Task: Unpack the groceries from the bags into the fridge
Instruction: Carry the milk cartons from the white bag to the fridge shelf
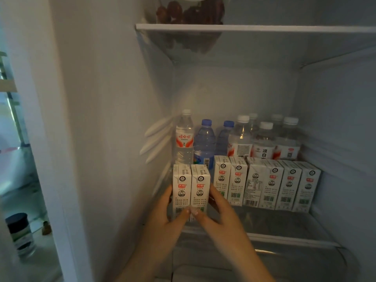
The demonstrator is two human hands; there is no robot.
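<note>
Two white milk cartons [190, 186] with red labels stand side by side at the front left of the fridge's glass shelf [284, 239]. My left hand [172, 212] presses the left carton's side and front. The right carton is gripped by my right hand [213, 210]. Both thumbs meet low on the carton fronts. A row of several matching milk cartons [266, 184] stands to the right, a little farther back on the same shelf.
Several water bottles [240, 137] line the back of the shelf. A clear container of dark red fruit [189, 12] sits on the upper shelf [254, 28]. The fridge's left wall [114, 119] is close by. A dark-lidded jar [20, 235] stands outside, lower left.
</note>
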